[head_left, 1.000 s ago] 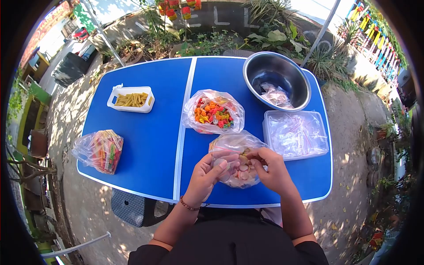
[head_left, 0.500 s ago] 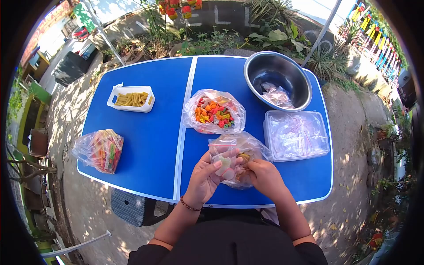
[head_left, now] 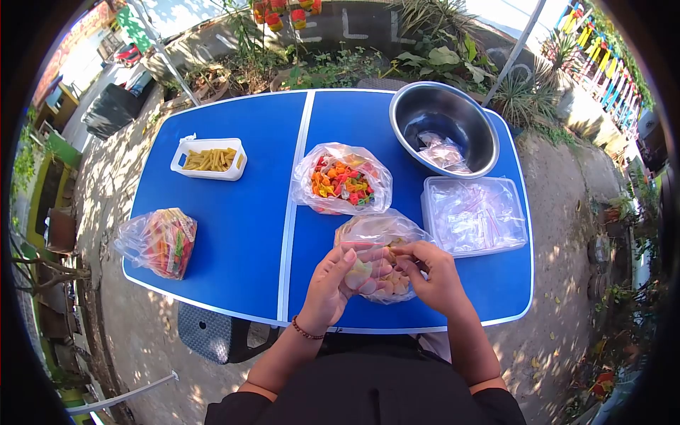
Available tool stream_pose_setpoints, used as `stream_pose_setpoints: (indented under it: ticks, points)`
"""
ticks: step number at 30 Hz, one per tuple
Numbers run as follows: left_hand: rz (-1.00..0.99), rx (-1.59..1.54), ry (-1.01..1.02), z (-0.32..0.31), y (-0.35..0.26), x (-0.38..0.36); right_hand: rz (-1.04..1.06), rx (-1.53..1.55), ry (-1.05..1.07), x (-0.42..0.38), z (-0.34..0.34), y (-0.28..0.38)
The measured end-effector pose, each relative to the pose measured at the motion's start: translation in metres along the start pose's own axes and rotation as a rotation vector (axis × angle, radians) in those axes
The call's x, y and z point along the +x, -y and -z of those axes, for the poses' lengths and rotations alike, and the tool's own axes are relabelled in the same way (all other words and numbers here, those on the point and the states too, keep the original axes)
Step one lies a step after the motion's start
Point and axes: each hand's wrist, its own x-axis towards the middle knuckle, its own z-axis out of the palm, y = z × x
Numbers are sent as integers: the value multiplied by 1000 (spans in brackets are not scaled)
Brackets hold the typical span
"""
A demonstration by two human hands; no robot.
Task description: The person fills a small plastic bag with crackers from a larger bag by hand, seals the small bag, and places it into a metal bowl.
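Observation:
My left hand [head_left: 327, 285] is closed on a small clear zip bag [head_left: 360, 263] with a reddish strip along its top; pale round pieces show in or through it. Close to the bag's right side is my right hand [head_left: 431, 275], its thumb and fingers pinched together; what they hold is too small to make out. Beneath both hands lies a larger open clear plastic bag [head_left: 379, 225] of pale, pinkish, disc-shaped pieces, partly covered by the small bag and fingers.
Behind it stands an open bag of colourful ring-like snacks [head_left: 345, 183]. At right are a clear tub of empty zip bags [head_left: 476, 216] and a metal basin [head_left: 445, 113] with filled packets. Leftward are a white container of yellowish sticks [head_left: 210, 159] and a bag of wrapped sticks [head_left: 164, 243].
The small zip bag has tilted and dropped lower over the larger bag. My right hand has shifted slightly right and up, its fingers now higher beside the zip bag.

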Motion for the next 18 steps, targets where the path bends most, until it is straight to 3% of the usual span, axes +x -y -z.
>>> stream_pose_setpoints:
  ticks: [4, 10, 13, 18]
  points:
    - [-29, 232, -63, -1, 1, -2, -123, 341, -74, 0, 1, 14]
    - [-76, 392, -64, -6, 7, -7, 140, 464, -246, 3, 2, 30]
    - [-83, 454, -44, -6, 7, -7, 228, 210, -72, 3, 8, 27]
    - [-54, 494, 19, -5, 5, -6, 300, -12, -76, 4, 8, 31]
